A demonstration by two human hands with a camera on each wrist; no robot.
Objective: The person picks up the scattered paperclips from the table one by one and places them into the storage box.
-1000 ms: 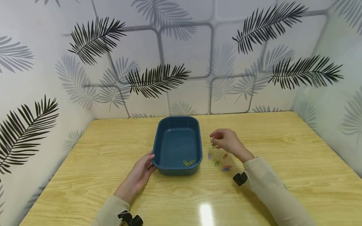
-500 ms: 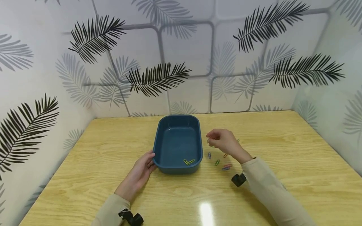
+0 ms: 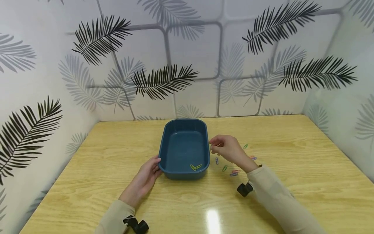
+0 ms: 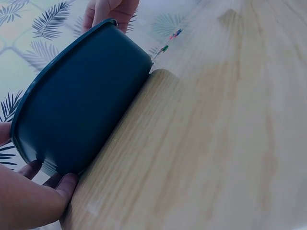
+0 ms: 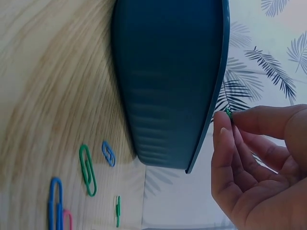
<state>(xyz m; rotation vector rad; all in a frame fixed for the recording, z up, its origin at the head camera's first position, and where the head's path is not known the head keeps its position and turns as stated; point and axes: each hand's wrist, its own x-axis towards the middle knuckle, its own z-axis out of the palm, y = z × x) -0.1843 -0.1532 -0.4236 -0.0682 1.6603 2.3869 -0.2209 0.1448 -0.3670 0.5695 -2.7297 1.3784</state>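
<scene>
A dark blue tub (image 3: 184, 148) stands in the middle of the wooden table (image 3: 292, 169), with two yellow paperclips (image 3: 195, 167) in its near right corner. My left hand (image 3: 154, 166) holds the tub's near left corner, thumb at the rim and fingers (image 4: 53, 184) against the wall. Just beside the tub's right rim (image 5: 216, 96), my right hand (image 3: 214, 148) pinches a small green paperclip (image 5: 228, 113) between thumb and fingertips. Loose on the table below and right of that hand lie a blue clip (image 3: 216, 161), a green clip (image 3: 224, 168) and a pink and blue pair (image 3: 234, 173).
More clips lie further right: a green one (image 3: 245, 146) and a red and purple pair (image 3: 252, 158). Walls with a leaf pattern (image 3: 163, 81) close in the table at the back and both sides. Bare wood stretches to the left and right of the tub.
My right hand has moved left, from above the loose clips to the tub's right rim, still pinching the clip. The left hand and the tub have not moved.
</scene>
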